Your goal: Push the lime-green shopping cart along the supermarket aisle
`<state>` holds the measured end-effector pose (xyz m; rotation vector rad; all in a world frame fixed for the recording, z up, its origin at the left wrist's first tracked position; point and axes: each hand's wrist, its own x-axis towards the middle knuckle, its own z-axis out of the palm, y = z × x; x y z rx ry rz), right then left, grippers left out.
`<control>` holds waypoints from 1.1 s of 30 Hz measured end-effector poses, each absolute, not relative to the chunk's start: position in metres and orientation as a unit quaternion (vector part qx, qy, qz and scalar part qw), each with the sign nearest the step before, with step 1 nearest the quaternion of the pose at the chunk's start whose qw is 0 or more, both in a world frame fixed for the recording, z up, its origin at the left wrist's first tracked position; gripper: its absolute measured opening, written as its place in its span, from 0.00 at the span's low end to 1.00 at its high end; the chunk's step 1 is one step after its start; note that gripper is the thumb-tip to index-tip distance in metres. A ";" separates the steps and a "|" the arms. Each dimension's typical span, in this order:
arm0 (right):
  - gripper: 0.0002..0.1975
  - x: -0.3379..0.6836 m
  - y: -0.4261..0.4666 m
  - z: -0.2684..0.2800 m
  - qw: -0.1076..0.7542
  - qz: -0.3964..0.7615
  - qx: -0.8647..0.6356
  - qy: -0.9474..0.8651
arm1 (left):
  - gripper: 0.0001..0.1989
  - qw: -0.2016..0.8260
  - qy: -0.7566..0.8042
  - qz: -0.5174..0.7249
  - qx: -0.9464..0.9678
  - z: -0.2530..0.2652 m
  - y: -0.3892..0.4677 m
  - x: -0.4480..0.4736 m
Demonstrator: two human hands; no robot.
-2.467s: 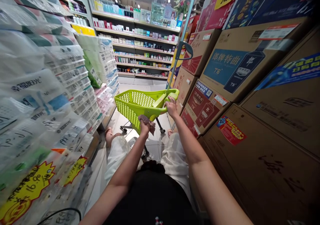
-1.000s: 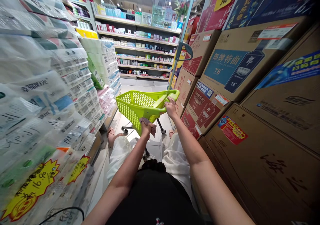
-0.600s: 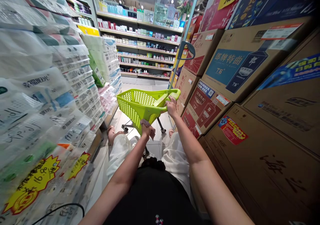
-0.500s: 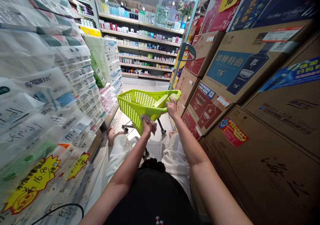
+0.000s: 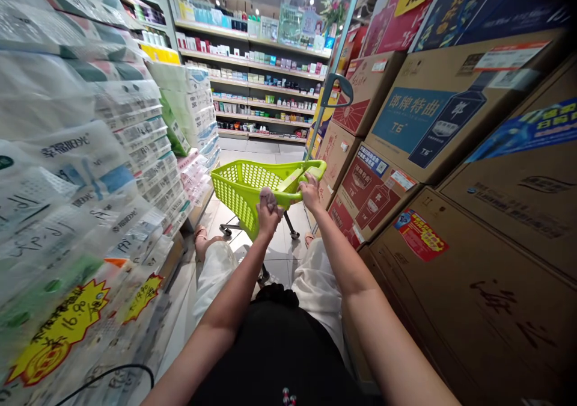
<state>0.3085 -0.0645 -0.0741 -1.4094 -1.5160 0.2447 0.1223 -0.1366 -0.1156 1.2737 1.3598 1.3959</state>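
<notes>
A lime-green shopping cart [image 5: 238, 196] with a perforated basket stands in front of me on dark wheeled legs. My right hand [image 5: 310, 192] is closed around the near right end of its rim, by the handle part. My left hand [image 5: 269, 218] is closed on a crumpled greyish-pink cloth [image 5: 267, 199] and is up against the basket's near side. Whether its fingers touch the plastic, I cannot tell. The part of the basket's inside that shows holds no goods.
Wrapped tissue packs [image 5: 139, 147] are piled high on my left, with yellow price signs [image 5: 63, 328]. Stacked cardboard boxes [image 5: 406, 117] line my right. A pole with a grey handle [image 5: 331, 90] rises beyond the cart. Shelves of small goods [image 5: 270, 81] stand ahead across the tiled floor [image 5: 252, 146].
My left hand has moved up slightly along the basket's near side, and the cloth is now bunched above the fingers at rim height. My right hand stays on the rim.
</notes>
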 end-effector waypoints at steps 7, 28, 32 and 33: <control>0.17 0.309 -0.064 -0.075 0.522 0.104 -0.568 -0.628 | 0.37 0.273 0.612 0.502 0.547 -0.115 -0.127 0.099; 0.13 0.262 -0.117 -0.038 0.323 -0.060 -0.600 -0.730 | 0.33 0.142 0.629 0.245 0.723 -0.055 -0.083 0.080; 0.14 0.240 -0.135 -0.042 0.204 -0.157 -0.607 -0.752 | 0.30 0.122 0.656 0.207 0.716 -0.062 -0.067 0.064; 0.14 0.240 -0.136 -0.043 0.196 -0.178 -0.598 -0.757 | 0.30 0.119 0.667 0.196 0.709 -0.064 -0.062 0.059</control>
